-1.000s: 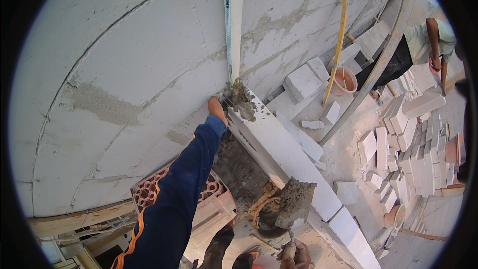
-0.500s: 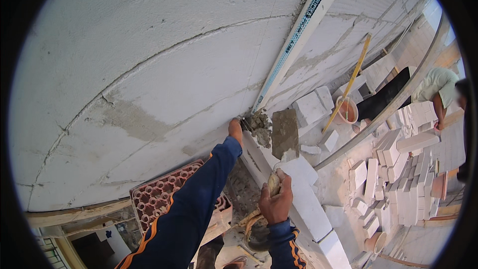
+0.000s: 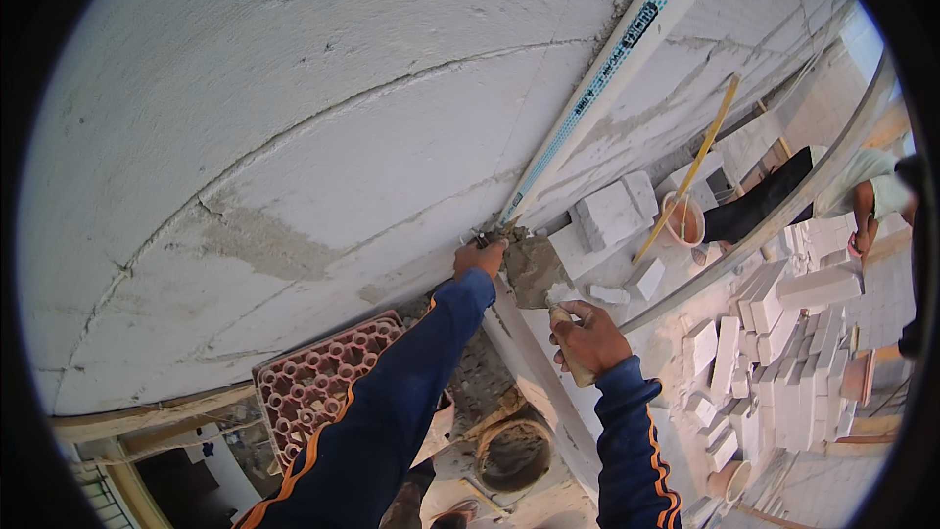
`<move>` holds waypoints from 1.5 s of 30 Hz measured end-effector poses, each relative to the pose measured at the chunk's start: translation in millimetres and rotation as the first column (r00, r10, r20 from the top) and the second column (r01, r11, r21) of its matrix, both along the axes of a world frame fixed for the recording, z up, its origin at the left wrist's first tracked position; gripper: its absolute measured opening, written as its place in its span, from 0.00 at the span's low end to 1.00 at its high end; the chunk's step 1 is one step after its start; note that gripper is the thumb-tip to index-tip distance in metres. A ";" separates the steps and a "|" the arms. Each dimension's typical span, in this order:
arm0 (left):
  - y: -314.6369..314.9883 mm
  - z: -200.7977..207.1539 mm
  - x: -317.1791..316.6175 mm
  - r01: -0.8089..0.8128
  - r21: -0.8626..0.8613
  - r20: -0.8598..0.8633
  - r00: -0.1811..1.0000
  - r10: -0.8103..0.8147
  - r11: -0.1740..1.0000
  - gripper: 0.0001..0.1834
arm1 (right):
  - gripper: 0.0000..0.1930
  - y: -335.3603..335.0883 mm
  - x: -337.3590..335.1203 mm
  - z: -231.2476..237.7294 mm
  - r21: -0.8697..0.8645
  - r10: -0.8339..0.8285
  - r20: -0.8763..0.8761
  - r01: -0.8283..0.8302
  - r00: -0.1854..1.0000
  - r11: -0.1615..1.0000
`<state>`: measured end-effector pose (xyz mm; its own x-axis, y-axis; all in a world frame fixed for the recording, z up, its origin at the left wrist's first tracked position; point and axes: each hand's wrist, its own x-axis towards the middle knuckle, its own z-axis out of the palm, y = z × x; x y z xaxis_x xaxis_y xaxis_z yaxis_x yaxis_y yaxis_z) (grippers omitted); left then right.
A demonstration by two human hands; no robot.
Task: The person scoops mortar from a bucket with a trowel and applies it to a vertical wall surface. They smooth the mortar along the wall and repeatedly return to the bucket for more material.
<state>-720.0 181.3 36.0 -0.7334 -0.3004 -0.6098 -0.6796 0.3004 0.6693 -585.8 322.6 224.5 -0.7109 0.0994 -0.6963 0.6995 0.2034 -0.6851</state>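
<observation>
My right hand [image 3: 591, 341] grips the handle of a trowel [image 3: 537, 272], whose flat blade is coated with wet grey mortar. The blade reaches up to the foot of a white pipe [image 3: 599, 83] with a blue pattern, which stands against the white block wall [image 3: 392, 157]. At that same foot my left hand [image 3: 480, 257] is closed on something small and dark that I cannot make out. Wet mortar lies around its fingertips. Below both hands runs the top of a low course of white blocks [image 3: 534, 345].
A reddish plastic crate [image 3: 323, 382] stands at lower left, and a bucket of mortar [image 3: 514, 456] is below my hands. To the right are a yellow strip [image 3: 690, 171], an orange pail [image 3: 683, 220], stacked white blocks [image 3: 783, 323] and another person [image 3: 867, 191] bending over.
My right hand has moved up and right, turning the trowel so that its blade meets the mortar at the pipe's foot. My left hand stays there, shifted slightly.
</observation>
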 end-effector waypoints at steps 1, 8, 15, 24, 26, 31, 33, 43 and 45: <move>2.2 2.5 -3.2 0.018 -0.027 0.039 0.999 -0.017 0.999 0.35 | 0.18 1.4 5.8 1.5 0.040 0.026 -0.023 -0.025 0.999 0.999; 1.1 12.7 -7.7 -0.061 0.077 0.046 0.997 0.058 0.995 0.32 | 0.19 7.3 99.0 18.1 0.127 -0.049 -0.168 0.071 0.985 0.989; 10.0 22.7 -5.1 0.049 -0.143 0.017 0.999 -0.047 0.989 0.30 | 0.20 -10.6 214.2 -8.5 0.118 -0.232 -0.065 0.238 0.971 0.964; 1.5 8.2 -4.3 -0.132 0.057 -0.201 0.969 0.141 0.990 0.39 | 0.21 -0.9 384.1 -60.7 0.108 -0.172 -0.186 0.194 0.967 0.975; -6.4 1.6 -1.2 -0.267 0.263 -0.167 0.934 0.317 0.927 0.43 | 0.21 0.1 427.3 -77.5 0.205 -0.169 -0.066 0.179 0.983 0.962; -17.9 14.4 22.7 -0.014 0.427 -0.192 0.976 0.105 0.904 0.42 | 0.19 9.8 506.3 -169.0 0.501 -0.137 0.286 -0.026 0.948 0.865; -21.6 24.4 50.3 -0.025 0.391 -0.238 0.963 0.127 0.920 0.42 | 0.21 22.4 514.2 -226.2 0.518 -0.072 0.451 -0.195 0.890 0.833; -66.4 30.2 193.8 0.082 0.468 -0.339 0.936 0.093 0.880 0.36 | 0.16 37.1 466.8 -438.7 0.646 -0.027 0.342 -0.214 0.939 0.733; -68.0 26.2 207.8 0.073 0.483 -0.332 0.937 0.106 0.873 0.35 | 0.16 24.7 473.5 -441.5 0.608 -0.044 0.374 -0.209 0.926 0.766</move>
<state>-512.2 113.2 62.2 -0.9171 -0.0488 -0.3956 -0.3870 -0.1286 0.9131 -112.2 347.4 -217.0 -0.4613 0.5538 -0.6932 0.8198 0.5648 -0.0944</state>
